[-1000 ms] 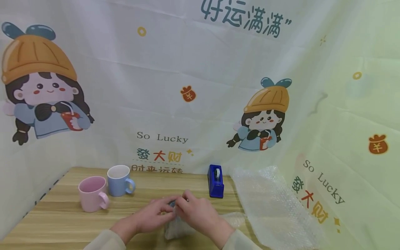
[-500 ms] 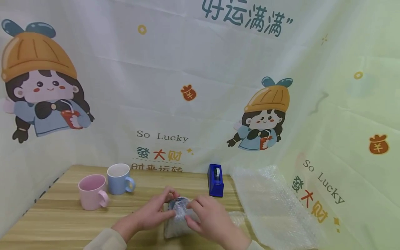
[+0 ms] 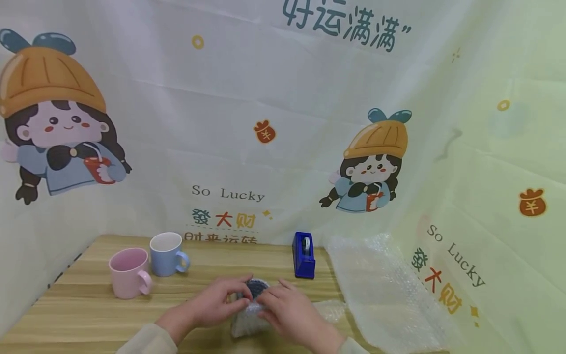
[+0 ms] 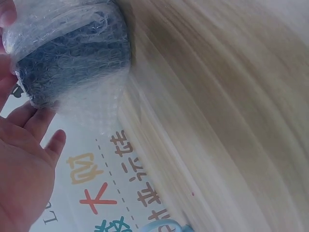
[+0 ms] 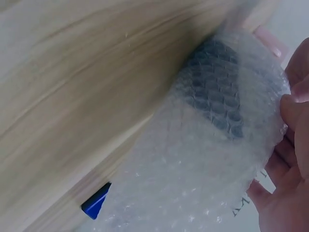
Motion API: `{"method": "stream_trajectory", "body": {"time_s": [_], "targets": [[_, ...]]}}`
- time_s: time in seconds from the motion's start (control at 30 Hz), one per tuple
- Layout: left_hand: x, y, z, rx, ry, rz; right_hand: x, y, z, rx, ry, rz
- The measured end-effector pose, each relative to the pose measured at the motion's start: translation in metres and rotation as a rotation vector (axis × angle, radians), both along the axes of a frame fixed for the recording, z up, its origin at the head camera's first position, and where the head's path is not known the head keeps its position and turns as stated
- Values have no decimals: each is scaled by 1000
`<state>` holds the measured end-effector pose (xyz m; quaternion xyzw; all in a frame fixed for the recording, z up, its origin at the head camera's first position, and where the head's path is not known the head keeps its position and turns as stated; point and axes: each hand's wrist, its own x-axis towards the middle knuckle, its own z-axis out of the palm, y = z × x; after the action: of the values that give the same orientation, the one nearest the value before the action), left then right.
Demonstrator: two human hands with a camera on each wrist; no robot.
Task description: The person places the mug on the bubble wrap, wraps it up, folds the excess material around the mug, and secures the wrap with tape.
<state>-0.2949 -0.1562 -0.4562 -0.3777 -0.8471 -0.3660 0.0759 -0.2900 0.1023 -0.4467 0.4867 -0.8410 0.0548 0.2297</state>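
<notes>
Mugs (image 3: pixel 129 276) left, bundle (image 3: pixel 248 322) between, bubble wrap (image 3: pixel 386 295) right

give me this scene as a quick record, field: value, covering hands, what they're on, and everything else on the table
left hand: fingers and thumb on the wrapped bundle
right hand: fingers at the same bundle's wrap
bundle: bubble wrap, dark blue showing through; contents unclear
mugs: pink mug and light blue mug, both upright, handles toward view's right
tape dispenser: blue, beyond the hands
bubble wrap sheet: spread flat at the table's right side
table: wood-grain top
</notes>
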Motion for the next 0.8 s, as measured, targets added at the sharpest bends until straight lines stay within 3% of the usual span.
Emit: {"method": "stream_trajectory", "body": {"time_s": [0.17,0.43,0.6,0.8], "targets": [[2,0,1,-77,-9,16,-4,-5,3,47,-109,-45],[5,0,1,-138,-2,54,-7,-11,6,96,-48,-77],[5,1,2,-143,-17,54,-10,1,24,66,-241,-15],[8,1,1,-143,-61,64,-22,18,54,174,-381,-117]]}}
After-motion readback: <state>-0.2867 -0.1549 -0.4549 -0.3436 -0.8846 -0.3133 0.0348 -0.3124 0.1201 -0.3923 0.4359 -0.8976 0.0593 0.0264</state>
